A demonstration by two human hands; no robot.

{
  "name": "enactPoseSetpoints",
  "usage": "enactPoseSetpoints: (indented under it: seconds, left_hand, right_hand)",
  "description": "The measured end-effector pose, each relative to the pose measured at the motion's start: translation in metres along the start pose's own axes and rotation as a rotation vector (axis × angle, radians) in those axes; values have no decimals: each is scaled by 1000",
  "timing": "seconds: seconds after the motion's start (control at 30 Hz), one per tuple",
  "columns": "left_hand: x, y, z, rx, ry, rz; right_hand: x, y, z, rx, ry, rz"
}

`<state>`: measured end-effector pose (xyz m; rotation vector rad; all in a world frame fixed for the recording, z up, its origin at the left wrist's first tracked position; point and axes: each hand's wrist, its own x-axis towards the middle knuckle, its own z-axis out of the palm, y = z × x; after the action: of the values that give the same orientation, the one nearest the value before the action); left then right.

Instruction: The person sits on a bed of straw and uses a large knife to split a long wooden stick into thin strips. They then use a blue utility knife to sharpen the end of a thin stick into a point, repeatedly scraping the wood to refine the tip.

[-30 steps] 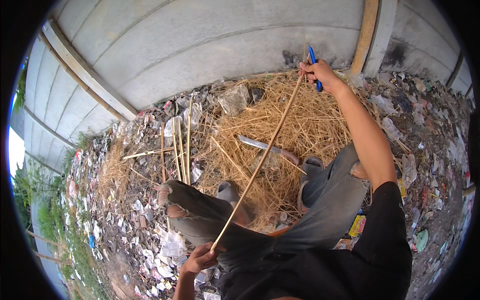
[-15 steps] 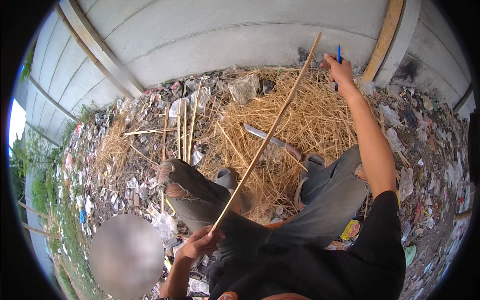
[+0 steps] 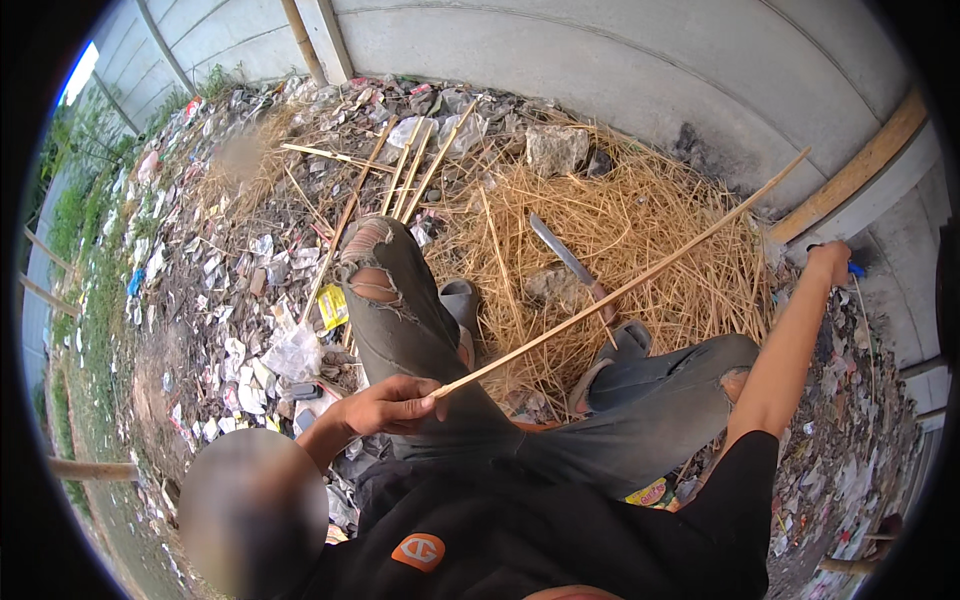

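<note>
My left hand (image 3: 392, 405) is closed round the near end of a long split bamboo strip (image 3: 620, 290). The strip slants up over my legs to the far right, its far end in front of the wall. Stretched out to the right, my right hand (image 3: 828, 263) is closed on a slim blue pen-like object (image 3: 856, 269), of which only a bit shows. That hand is apart from the strip. A long knife (image 3: 565, 250) with a wooden handle lies on the straw (image 3: 650, 215) between my feet and the wall, touched by neither hand.
Several thinner bamboo strips (image 3: 412, 170) lie beyond my left knee. A rough stone block (image 3: 556, 150) sits by the grey panel wall (image 3: 600, 60). A wooden post (image 3: 850, 165) leans there on the right. Litter (image 3: 260, 290) covers the ground to the left.
The view has turned. The bamboo strip now lies at a flatter slant, its far end further right. My right hand has moved right and lower, with the blue object still in it.
</note>
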<state>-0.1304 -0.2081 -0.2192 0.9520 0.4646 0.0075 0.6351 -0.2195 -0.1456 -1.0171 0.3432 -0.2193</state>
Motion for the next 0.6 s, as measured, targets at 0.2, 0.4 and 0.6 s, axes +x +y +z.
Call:
enactPoseSetpoints:
  seconds: [0.2,0.4,0.6]
  left_hand:
    - [25,25,6,-72,175,229]
    - [107,74,24,-90,351,344]
    - [155,93,29,-70,452,363]
  right_hand:
    - [-14,-2,-4,-493,-590,3]
    - [-254,-11,-32,-908,-1377,-753]
    - [-360,26,-99,-1104,-1995,-746]
